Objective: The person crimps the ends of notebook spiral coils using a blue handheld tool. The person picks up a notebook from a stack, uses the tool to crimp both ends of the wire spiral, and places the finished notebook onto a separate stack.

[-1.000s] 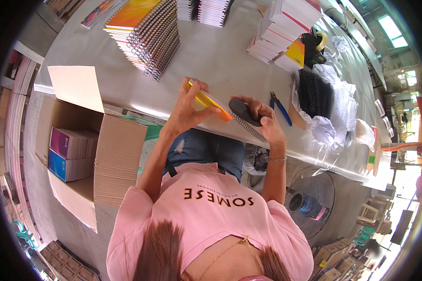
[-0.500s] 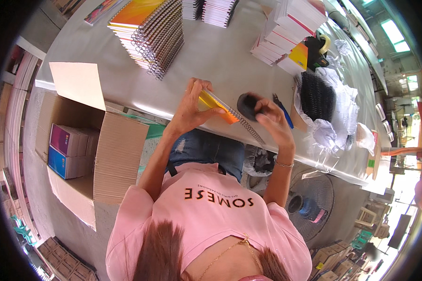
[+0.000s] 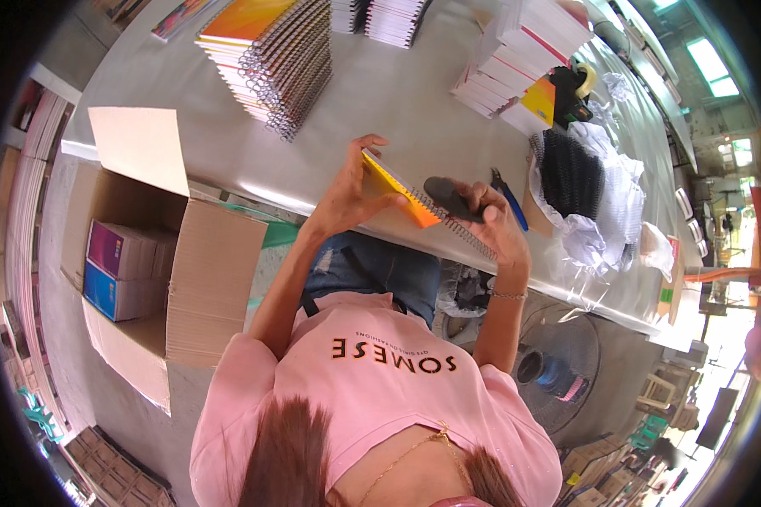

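While left hand point(image 3: 345, 196) grips notebook point(image 3: 418, 214) | right hand point(image 3: 500, 226) grips black object point(image 3: 448, 196) | notebook between hands

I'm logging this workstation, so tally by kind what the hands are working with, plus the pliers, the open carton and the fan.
Yellow-orange book, in the left hand: 1
Dark rounded object, in the right hand: 1
Wire coil at the book's edge: 1
Pliers: 1
Open carton: 1
Fan: 1
Total: 6
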`<state>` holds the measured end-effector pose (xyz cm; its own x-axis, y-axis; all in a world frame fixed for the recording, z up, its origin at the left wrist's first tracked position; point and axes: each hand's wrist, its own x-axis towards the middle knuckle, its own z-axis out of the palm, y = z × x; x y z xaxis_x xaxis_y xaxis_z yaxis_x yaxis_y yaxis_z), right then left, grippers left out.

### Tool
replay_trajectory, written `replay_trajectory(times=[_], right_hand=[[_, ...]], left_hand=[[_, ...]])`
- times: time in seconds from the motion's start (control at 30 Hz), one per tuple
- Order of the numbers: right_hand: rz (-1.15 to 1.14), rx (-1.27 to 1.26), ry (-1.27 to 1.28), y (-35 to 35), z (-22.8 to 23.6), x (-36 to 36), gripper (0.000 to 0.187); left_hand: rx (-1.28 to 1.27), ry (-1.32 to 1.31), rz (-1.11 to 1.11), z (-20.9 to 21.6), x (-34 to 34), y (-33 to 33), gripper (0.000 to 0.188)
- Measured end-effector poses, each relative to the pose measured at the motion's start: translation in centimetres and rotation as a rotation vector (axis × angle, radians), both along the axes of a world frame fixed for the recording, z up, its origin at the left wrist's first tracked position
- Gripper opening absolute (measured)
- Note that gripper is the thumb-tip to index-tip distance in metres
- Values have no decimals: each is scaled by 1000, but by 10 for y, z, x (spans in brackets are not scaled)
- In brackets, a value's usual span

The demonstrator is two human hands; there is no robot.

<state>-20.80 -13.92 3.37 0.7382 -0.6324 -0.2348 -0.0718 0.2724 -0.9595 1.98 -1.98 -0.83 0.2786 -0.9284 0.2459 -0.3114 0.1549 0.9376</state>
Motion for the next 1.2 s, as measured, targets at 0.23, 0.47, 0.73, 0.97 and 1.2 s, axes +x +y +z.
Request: replay_trajectory(times=[0.23,0.47,0.73,0.97,1.2], right_hand=[[16,-13,-69,9,0,2,28],[-96,-675,219,16,-10,0,26],[-60,-205,88,15,-7,1,22],[-52,-193,94,14,-11,6,21],[1,211,-254,4,-15,2,19]], left_hand=[[64,45,-30,1,3,0,81],[41,83,-70,4,2,3,79],[-25,27,-61,2,2,3,78],[31,77,-88,5,-1,2,79],[-14,38,-110,2,1,1,74]])
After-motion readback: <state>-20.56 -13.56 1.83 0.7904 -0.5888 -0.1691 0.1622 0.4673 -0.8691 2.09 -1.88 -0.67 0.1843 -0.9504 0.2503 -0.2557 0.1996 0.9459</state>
